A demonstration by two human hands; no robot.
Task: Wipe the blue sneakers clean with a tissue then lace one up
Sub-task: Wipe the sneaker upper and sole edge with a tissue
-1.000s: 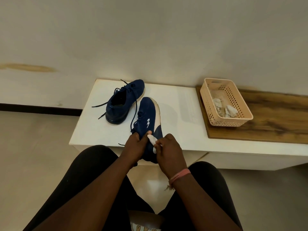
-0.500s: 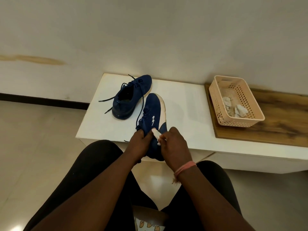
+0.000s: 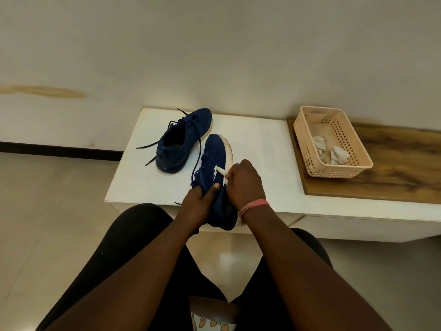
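Two blue sneakers: one [image 3: 216, 163] in the grip, the other [image 3: 183, 139] lying beyond it to the left, laces loose. One white tissue [image 3: 223, 174] in the gripping fingers, against the held shoe. Two hands: left hand [image 3: 199, 201], right hand [image 3: 245, 182]. One peach basket [image 3: 334, 173] off to the right of the grip, with two crumpled tissue wads [image 3: 330, 149] inside. One pink wristband [image 3: 254, 205].

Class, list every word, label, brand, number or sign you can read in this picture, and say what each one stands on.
No readable words or numbers anywhere.
White zigzag logo mark, no letters, on the side of the dark blue fabric sneaker that the left hand grips and the right hand wipes with a white tissue.
Second blue sneaker, peach plastic basket: no text visible.
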